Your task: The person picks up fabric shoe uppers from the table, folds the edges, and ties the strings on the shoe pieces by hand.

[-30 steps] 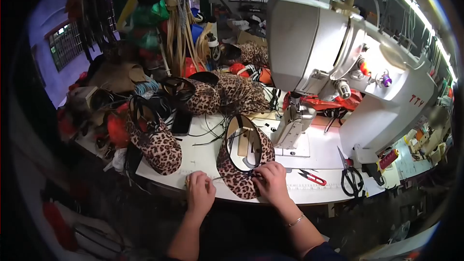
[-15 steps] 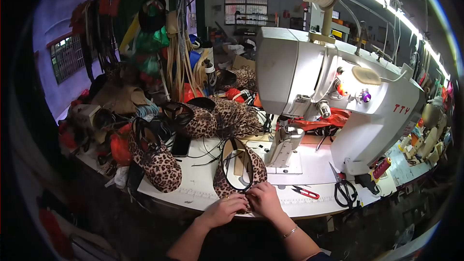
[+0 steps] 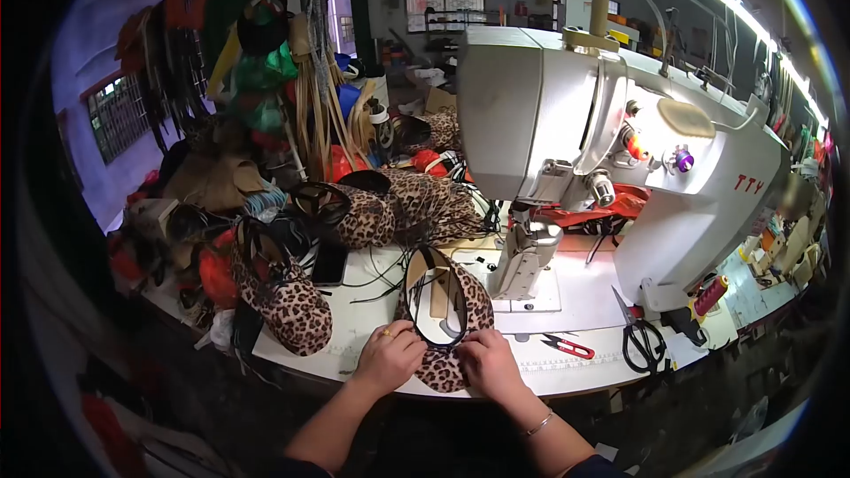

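Observation:
A leopard-print sun visor [image 3: 444, 370] with a dark inner band stands at the table's front edge, its open ring tilted up. My left hand [image 3: 390, 357] grips its left side, fingers curled over the band. On the opposite side my right hand [image 3: 490, 363] pinches the band near where it meets the brim. The brim points toward me, between both hands. A similar leopard visor [image 3: 297, 314] lies to the left, apart from my hands.
The white sewing machine [image 3: 531, 115] stands just behind and right of the visor. Red thread snips [image 3: 567, 347] and black-handled scissors [image 3: 642, 345] lie to the right. Behind are a phone [image 3: 329, 264] and a pile of leopard pieces [image 3: 429, 204].
My hands have moved apart, from together at the visor's front to its two sides. The brim between them now shows. The view has shifted slightly.

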The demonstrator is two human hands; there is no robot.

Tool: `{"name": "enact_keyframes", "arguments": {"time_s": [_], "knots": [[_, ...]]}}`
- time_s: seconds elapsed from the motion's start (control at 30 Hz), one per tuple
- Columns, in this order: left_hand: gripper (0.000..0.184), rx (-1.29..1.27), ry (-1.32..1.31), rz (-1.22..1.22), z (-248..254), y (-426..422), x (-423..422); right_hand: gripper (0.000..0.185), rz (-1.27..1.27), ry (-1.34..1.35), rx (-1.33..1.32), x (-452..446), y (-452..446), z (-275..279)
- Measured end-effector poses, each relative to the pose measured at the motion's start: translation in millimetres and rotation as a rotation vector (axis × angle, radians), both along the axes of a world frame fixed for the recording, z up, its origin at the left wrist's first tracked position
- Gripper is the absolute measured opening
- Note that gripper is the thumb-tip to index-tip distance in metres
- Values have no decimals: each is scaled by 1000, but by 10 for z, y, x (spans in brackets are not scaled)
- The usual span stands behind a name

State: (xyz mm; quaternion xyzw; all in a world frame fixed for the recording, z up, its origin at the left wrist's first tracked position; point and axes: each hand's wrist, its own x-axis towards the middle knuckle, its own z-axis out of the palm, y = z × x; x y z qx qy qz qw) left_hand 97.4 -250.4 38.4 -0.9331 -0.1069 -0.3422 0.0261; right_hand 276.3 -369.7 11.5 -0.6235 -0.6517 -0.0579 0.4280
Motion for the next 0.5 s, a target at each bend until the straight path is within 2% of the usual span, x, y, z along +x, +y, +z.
{"name": "enact_keyframes", "arguments": {"time_s": [0.27, 0.4, 0.5], "knots": [[6, -13, -68, 120, -31, -98, 36, 16, 23, 17, -32, 17, 8, -11], [6, -37, -7, 70, -102, -73, 135, 15, -27, 5, -39, 16, 29, -17], [6, -169, -26, 15, -104, -37, 130, 14, -11, 38, -52, 44, 46, -25]]}}
